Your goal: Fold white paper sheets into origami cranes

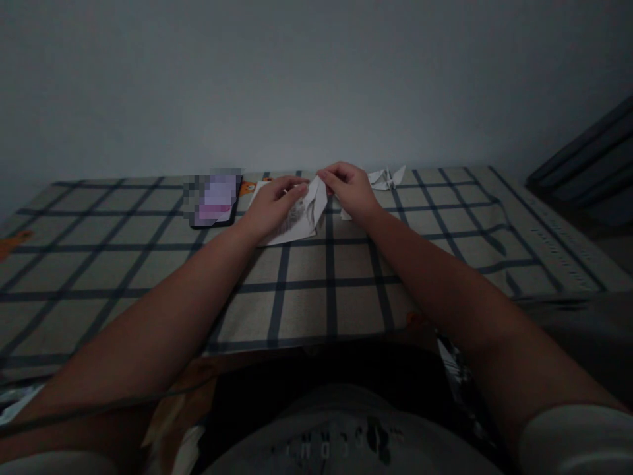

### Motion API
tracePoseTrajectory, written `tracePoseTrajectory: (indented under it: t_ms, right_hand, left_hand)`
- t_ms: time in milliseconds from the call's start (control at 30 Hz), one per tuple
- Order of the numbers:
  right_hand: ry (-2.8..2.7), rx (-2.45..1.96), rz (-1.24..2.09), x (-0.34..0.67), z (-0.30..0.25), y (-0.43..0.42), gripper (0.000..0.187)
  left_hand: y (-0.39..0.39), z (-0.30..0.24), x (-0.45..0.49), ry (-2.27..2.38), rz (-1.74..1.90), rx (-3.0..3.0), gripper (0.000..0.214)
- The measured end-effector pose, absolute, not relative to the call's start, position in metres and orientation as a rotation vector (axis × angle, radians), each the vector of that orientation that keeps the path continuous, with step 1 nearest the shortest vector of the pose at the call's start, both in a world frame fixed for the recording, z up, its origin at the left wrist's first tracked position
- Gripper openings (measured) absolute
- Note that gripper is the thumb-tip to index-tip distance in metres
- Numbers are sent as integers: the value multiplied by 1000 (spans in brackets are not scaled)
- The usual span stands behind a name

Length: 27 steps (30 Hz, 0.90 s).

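Between my two hands stands a folded piece of white paper (317, 201), creased into a pointed shape. My left hand (277, 203) pinches its left side between thumb and fingers. At its upper tip, the thumb and forefinger of my right hand (350, 188) close on the paper. Beneath my left hand lies a flat printed sheet of paper (291, 232). Just beyond my right hand rests a folded paper crane (388, 178). Part of another white paper piece (345, 214) peeks out below my right hand, mostly hidden by it.
A checked cloth (306, 310) covers the table, which meets a plain wall (316, 86) at the back. To the left of my hands lies a phone (215, 198) with its screen lit and blurred. A dark slatted object (583, 148) stands at the far right.
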State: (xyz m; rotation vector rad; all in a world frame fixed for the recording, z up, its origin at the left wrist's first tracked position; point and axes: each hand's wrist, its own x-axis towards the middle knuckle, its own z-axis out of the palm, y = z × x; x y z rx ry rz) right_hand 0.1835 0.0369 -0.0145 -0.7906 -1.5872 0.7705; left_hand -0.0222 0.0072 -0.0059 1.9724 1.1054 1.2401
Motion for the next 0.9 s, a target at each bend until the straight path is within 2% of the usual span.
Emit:
tracePoseTrajectory:
  t_ms: [200,367,600,767,900]
  right_hand:
    - [-1612,-755,601,187,-11,35,50]
    - [-1678,-732,582,186,-10,33,50]
    - [-1702,-801,904,181,-12,28,39]
    - [-1687,-795,1143,178,-11,23,32]
    - [-1566,-760,1187,175,-11,24,31]
  left_hand:
    - [9,-16,-21,958,1099,1687,58]
    - [8,-10,-17,969,1182,1688,43]
    - [12,-4,-17,1058,1397,1597,24]
    - [10,-3,-16,1081,1438,1593,27]
    - [4,-2,-15,1068,1363,1673,31]
